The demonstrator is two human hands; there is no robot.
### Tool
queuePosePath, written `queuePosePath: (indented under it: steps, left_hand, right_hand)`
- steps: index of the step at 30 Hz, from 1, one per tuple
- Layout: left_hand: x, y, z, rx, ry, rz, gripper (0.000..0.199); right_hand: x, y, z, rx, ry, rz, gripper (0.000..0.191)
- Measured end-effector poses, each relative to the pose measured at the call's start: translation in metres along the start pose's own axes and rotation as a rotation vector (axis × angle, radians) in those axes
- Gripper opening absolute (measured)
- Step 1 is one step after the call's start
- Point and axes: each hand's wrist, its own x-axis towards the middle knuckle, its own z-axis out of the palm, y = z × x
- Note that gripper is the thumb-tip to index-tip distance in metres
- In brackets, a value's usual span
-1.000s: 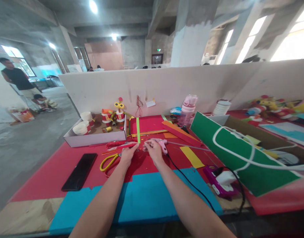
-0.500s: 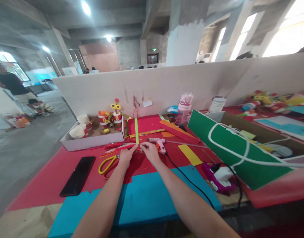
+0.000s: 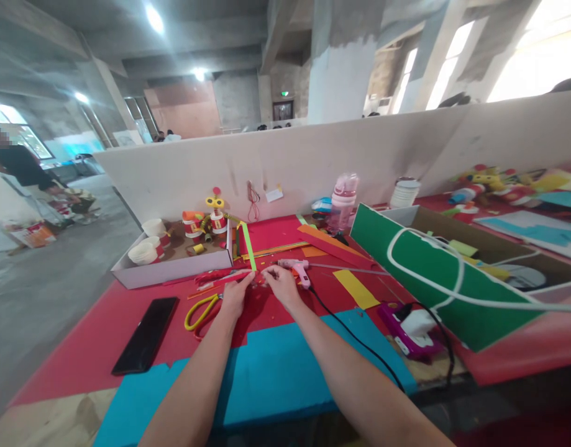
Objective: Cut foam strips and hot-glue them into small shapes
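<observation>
My left hand point(image 3: 235, 294) pinches the lower end of a narrow light-green paper strip point(image 3: 250, 247) between thumb and finger. The strip stands up from the fingertips, tilted to the left. Close beside it, my right hand point(image 3: 282, 287) has its fingertips pressed together; whatever they hold is too small to make out. A pink hot glue gun point(image 3: 302, 270) lies just right of my right hand, its black cord running toward me. Yellow-handled scissors point(image 3: 202, 311) rest left of my left hand, partly hidden by it. Paper scraps dot the red table covering around the fingertips.
A white box point(image 3: 173, 274) with paper cups and cup figures stands at the back left. A black phone point(image 3: 145, 335) lies in front of it. Blue sheet point(image 3: 276, 372) is under my forearms. At right are a purple power strip point(image 3: 409, 338) and a green-sided box point(image 3: 434, 279).
The green strip's upper end has swung left, so it leans more than before. Both hands stay close together in nearly the same place. The view has shifted slightly.
</observation>
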Motion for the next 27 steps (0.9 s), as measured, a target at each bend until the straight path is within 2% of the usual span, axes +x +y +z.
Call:
queuePosePath:
  steps: [8,19,23,27]
  left_hand:
    - [0.001,-0.002,0.001,-0.052,-0.029,-0.046,0.038]
    - [-0.002,0.001,-0.001,0.202,0.022,0.06,0.031]
    - [-0.003,0.004,0.003,0.074,-0.019,0.006,0.034]
    - [-0.003,0.009,0.004,-0.08,-0.018,-0.047,0.036]
  right_hand:
    - [-0.004,-0.013,-0.002,0.007,-0.029,-0.007,0.02]
    - [-0.004,-0.008,0.001,0.003,-0.005,0.0,0.014]
    - [-0.005,-0.016,0.001,0.085,-0.007,0.036,0.015]
    - [-0.003,-0.02,0.0,0.263,0.059,0.103,0.02]
